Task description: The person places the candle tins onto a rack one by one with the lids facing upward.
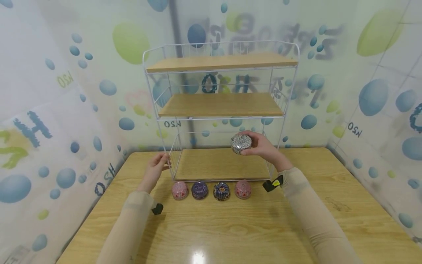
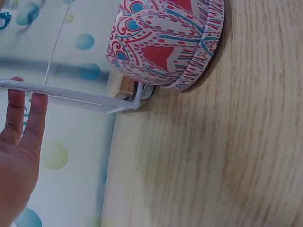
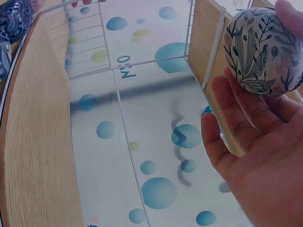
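Note:
My right hand (image 1: pixel 262 146) grips a small round tin (image 1: pixel 241 143), held above the bottom board of a white wire shelf rack. A dark leaf and plant pattern covers its pale surface, clear on the tin (image 3: pixel 262 52) in the right wrist view. My left hand (image 1: pixel 156 169) holds the rack's left front post (image 1: pixel 163 145), fingertips at the white metal. In a row along the rack's front edge stand a pink tin (image 1: pixel 180 190), a purple tin (image 1: pixel 199 190), a dark blue patterned tin (image 1: pixel 221 191) and another pink tin (image 1: pixel 243 189).
The rack has a wooden top board (image 1: pixel 221 62), a middle board (image 1: pixel 221 104) and a bottom board (image 1: pixel 217 165). It stands at the back of a wooden table (image 1: pixel 211 227). Walls printed with bubbles (image 1: pixel 107 87) enclose the table at the back and sides.

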### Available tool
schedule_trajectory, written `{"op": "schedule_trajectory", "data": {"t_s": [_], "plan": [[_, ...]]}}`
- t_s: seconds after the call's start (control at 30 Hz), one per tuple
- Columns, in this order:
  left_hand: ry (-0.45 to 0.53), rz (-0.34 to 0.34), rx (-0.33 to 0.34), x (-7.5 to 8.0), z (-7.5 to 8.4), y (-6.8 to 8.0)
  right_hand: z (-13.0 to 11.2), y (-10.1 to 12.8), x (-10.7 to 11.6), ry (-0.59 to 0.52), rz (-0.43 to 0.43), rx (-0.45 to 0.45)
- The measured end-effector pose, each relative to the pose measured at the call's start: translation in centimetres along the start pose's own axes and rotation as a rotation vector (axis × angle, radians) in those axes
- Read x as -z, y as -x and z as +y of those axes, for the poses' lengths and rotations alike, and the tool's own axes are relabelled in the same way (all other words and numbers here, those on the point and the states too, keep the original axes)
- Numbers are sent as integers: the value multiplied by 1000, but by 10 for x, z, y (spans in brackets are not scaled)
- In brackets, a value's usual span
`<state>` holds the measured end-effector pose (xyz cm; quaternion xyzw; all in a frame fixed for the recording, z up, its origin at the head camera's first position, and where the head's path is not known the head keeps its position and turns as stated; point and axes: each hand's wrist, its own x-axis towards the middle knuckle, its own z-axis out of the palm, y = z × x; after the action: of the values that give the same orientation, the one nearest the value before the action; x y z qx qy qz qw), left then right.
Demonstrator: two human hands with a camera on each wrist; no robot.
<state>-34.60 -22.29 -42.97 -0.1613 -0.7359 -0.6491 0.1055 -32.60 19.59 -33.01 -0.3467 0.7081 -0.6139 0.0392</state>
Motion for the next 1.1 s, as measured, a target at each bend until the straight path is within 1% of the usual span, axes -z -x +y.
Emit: {"op": "schedule_trajectory", "data": {"t_s": [0.13,0.3,0.53,0.87,1.1], "plan": [[-13,-5,-4,0,0,0,-4,-1,-1,0,-14,12],[-21,-12,8,1,0,1,-9,-2,-4,-13,-16,19],[-15,-28,35,-6,31,11,-15,-4,-5,-40,-31,41],[-25,-27,34,-6,32,10,-24,-13,-9,-19,-7,66],[-25,-21,30,-6,32,11,-31,-19,-13,-42,-26,89]]}}
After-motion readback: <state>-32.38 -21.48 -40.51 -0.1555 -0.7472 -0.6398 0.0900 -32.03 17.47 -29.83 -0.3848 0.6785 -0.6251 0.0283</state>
